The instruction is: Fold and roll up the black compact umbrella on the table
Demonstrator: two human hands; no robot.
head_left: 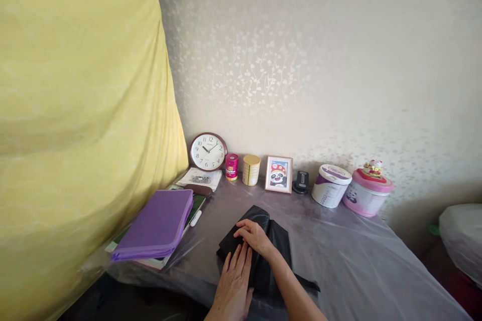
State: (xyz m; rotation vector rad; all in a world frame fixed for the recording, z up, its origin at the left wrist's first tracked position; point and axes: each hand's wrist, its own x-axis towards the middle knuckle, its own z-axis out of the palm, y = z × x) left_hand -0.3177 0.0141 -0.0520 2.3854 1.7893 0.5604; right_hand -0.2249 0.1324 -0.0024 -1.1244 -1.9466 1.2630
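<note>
A folded black sheet of thin, slightly shiny material (280,241) lies on the table before me, creased into overlapping panels. I cannot tell whether it is a bag or a folded umbrella. A narrow black strip sticks out from its lower right. My left hand (236,273) lies flat on its lower left part, fingers stretched out and close together. Just above, my right hand (253,235) reaches across the middle, its fingers loosely bent and slightly apart, resting on the black material. Both hands touch it, and part of it is hidden beneath them.
A purple folder (154,223) lies on books at the left, beside a white marker-like object (196,218). Along the wall stand a clock (208,152), a pink can (232,166), a yellow tin (251,170), a picture frame (278,174), a white tub (331,186) and a pink tub (367,195).
</note>
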